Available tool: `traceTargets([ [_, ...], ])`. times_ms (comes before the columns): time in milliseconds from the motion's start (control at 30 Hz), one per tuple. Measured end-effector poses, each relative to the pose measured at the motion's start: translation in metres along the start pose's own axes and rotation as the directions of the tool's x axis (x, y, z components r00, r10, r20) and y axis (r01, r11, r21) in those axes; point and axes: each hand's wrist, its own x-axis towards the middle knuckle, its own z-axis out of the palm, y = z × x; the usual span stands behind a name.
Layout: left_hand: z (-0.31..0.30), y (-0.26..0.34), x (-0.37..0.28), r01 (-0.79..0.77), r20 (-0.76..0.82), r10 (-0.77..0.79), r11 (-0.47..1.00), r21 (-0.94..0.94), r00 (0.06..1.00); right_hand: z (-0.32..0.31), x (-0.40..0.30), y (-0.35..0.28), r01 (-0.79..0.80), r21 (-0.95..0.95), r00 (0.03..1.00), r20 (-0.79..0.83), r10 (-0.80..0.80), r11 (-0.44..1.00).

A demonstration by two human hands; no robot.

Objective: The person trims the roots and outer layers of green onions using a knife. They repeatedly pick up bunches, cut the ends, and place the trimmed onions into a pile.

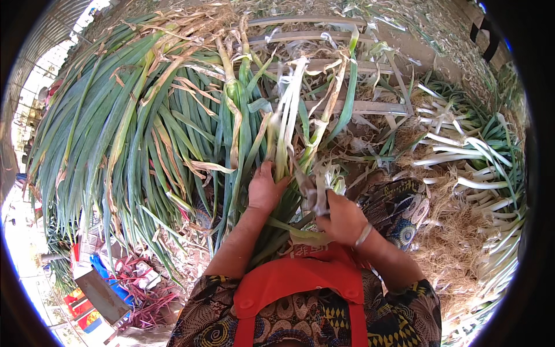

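Note:
My left hand (264, 188) grips a few long green onions, whose pale stalks (293, 99) point away from me. Their green leaves run down towards my lap. Just to the right, my right hand (346, 219) is closed on a strip of whitish outer leaf (320, 195); motion blurs it, and I cannot tell whether it is still joined to a stalk. A yellow-brown stalk with dry skin (334, 97) lies beside the pale ones. To the left of my left hand spreads a large heap of unpeeled green onions (125, 112), with withered tan leaves among the green.
A slatted rack (355, 107) stands ahead, strewn with peeled skins. Peeled white onions (468, 152) with fibrous roots (451, 243) lie in rows at right. Pinkish-red ties (147, 303) and a brown board (102, 297) sit at lower left. I wear a red apron (299, 277).

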Motion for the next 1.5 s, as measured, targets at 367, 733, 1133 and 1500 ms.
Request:
traceTargets([
  [367,-0.040,-0.003,0.045,0.506,0.512,-0.243,0.723,-0.471,0.824,0.007,0.056,0.020,0.035,-0.011,0.997,-0.069,-0.036,0.999],
  [733,-0.052,0.021,0.026,0.522,0.523,-0.279,0.751,-0.404,0.806,-0.003,-0.010,-0.013,-0.032,-0.054,0.999,0.040,0.035,0.998],
  [1133,-0.026,-0.001,0.007,0.467,0.429,-0.295,0.799,-0.380,0.854,-0.011,0.072,-0.003,-0.088,-0.236,0.995,0.031,0.098,0.968],
  [1500,-0.025,0.001,0.002,0.340,0.269,-0.263,0.892,-0.299,0.927,-0.024,0.124,-0.011,-0.104,-0.410,0.990,0.044,0.133,0.906],
])
